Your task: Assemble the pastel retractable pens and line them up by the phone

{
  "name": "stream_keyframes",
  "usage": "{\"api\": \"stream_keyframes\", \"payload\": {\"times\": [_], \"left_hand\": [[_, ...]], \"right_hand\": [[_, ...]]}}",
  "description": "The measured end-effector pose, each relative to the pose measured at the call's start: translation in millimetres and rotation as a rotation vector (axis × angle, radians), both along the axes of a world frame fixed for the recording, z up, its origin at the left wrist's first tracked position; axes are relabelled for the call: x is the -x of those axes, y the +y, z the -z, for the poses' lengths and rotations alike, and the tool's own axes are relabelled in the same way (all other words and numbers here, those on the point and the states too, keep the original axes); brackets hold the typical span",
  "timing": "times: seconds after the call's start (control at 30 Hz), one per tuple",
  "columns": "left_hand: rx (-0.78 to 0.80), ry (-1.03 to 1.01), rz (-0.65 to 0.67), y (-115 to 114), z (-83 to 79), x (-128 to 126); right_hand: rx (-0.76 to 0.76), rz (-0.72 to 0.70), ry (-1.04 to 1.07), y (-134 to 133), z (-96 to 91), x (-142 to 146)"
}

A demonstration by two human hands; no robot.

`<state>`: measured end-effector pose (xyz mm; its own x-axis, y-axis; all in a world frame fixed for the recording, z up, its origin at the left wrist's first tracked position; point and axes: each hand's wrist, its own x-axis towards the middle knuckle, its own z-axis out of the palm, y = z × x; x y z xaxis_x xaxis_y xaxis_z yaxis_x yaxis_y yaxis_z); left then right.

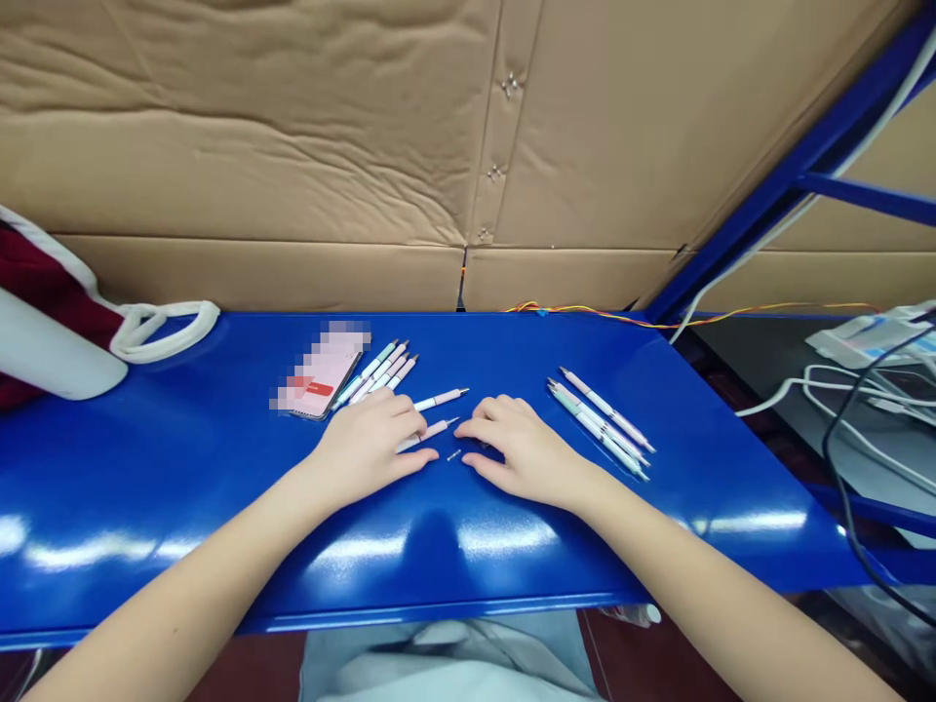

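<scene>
Both hands rest on a glossy blue shelf [182, 487]. My left hand [370, 444] has curled fingers lying over a pale pink pen [433, 430]. A second white pen [443, 398] lies just beyond it. My right hand [516, 444] is curled, knuckles up, fingertips on the shelf; whether it holds anything is hidden. A tiny pen part [453, 454] lies between the two hands. One group of pens [380, 370] lies left of centre, and another pen group [600, 417] lies to the right of my right hand.
A phone [322, 375] lies flat beside the left pen group. A red bag with white handles [138, 327] sits at far left. Cardboard [366, 146] lines the back. Cables [840, 409] and papers lie on the right beyond a blue frame post [767, 185].
</scene>
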<state>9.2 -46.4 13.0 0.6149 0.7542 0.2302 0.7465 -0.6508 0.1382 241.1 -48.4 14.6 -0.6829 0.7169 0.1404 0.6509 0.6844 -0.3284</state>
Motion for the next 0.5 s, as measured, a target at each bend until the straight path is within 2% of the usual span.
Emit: {"api": "stream_keyframes", "payload": {"times": [0.23,0.5], "left_hand": [[0.039,0.121,-0.013,1.5,-6.5,2.9],[0.042,0.017,-0.092,0.3,-10.0,6.0]], "right_hand": [[-0.066,-0.062,-0.028,0.3,3.5,6.0],[-0.120,0.143,0.254,12.2,-0.8,-13.5]]}}
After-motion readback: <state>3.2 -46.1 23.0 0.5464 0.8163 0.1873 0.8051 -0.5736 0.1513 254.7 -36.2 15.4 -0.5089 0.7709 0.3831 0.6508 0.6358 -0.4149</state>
